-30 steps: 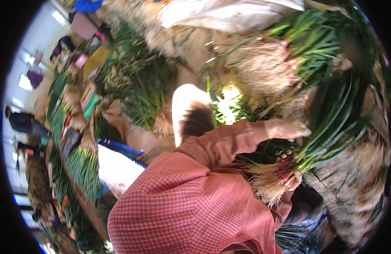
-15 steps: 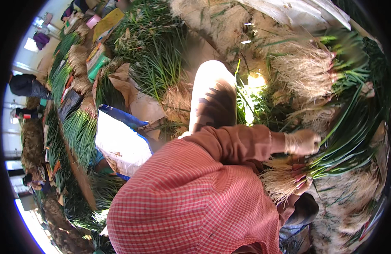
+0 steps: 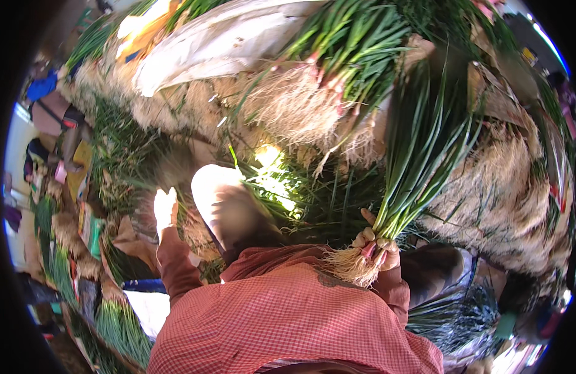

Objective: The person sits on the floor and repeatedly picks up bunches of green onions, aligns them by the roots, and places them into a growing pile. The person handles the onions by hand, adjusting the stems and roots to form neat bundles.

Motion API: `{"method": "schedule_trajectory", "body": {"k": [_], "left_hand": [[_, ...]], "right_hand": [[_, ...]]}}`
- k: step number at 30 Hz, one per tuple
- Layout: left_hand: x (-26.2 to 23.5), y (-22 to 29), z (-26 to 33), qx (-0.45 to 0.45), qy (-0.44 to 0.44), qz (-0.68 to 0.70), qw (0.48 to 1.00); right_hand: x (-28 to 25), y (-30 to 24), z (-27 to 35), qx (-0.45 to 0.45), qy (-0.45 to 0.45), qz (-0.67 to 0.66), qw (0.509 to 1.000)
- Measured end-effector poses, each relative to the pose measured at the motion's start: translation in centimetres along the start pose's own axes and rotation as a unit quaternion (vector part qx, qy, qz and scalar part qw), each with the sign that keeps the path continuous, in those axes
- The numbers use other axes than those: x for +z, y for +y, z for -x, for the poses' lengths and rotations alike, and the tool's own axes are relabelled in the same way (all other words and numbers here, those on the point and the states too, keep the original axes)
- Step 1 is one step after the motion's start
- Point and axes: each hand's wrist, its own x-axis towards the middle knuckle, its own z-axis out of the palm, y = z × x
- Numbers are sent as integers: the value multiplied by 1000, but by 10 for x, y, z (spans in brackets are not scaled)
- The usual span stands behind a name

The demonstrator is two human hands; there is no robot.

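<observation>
Market floor, heaped scallion bundles

A produce market: heaped green onion bundles everywhere.

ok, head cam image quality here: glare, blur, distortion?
Head view: heavy fisheye bending and black corners; a sunlit patch among the leaves is blown out, and the left hand is overexposed; the right hand, closed on a bunch of green onions, is fairly sharp; the rim is soft and smeared, with the stacked bundles slightly blurred.
</observation>
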Motion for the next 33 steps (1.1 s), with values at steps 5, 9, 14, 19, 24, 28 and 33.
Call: {"method": "schedule_trajectory", "body": {"k": [5, 9, 14, 19, 24, 28, 33], "left_hand": [[-67, 201, 11, 312, 88, 465, 823], [-118, 382, 18, 443, 94, 259, 853], [-146, 456, -12, 450, 0, 125, 884], [-179, 409, -1, 277, -33, 451, 848], [-136, 374, 97, 184, -338, 620, 684], [-65, 370, 178, 271, -481, 536, 639], [-32, 366, 207, 319, -419, 501, 687]], "right_hand": [[-5, -4, 2, -42, -47, 16, 998], [0, -14, 6, -70, -37, 34, 996], [9, -31, 15, -102, -23, 39, 994], [16, -43, 11, -106, -35, 20, 994], [14, -41, 4, -97, 5, 48, 994], [1, -38, 4, -62, 34, 36, 997], [-10, -37, 4, -47, 64, 10, 997]]}}
